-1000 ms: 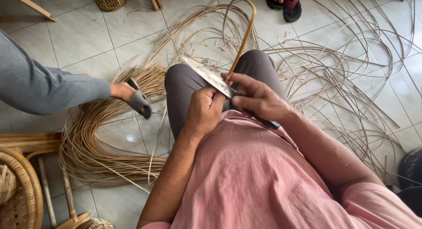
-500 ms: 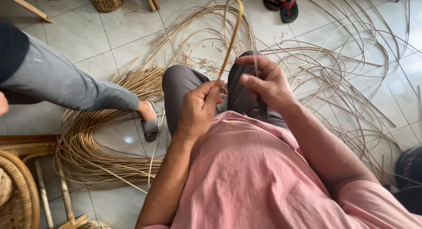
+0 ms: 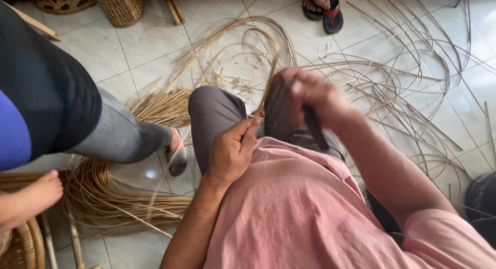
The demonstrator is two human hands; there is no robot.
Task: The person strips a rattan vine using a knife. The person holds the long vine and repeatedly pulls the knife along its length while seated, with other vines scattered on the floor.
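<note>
I sit on the floor in a pink shirt and grey trousers. My left hand [image 3: 232, 151] rests over my lap and pinches a thin rattan strip [image 3: 267, 92] between thumb and fingers. The strip rises past my knee toward the coils on the floor. My right hand [image 3: 314, 97] is blurred with motion just beyond my right knee, closed around a knife whose dark handle [image 3: 316, 130] sticks out below the fist. The blade is hidden by blur and by the hand.
Another person's grey-trousered leg [image 3: 119, 137] stands at my left, its sandalled foot [image 3: 177, 156] by a bundle of rattan strips [image 3: 111, 199]. A bare foot [image 3: 32, 195] shows at lower left. Loose rattan coils [image 3: 392, 88] lie right, baskets [image 3: 120, 5] and sandalled feet [image 3: 324, 5] at the top.
My right hand has swept the knife forward along the strip, from my lap to beyond the knee. The strip's raised loop has dropped. The other person's leg has moved in closer.
</note>
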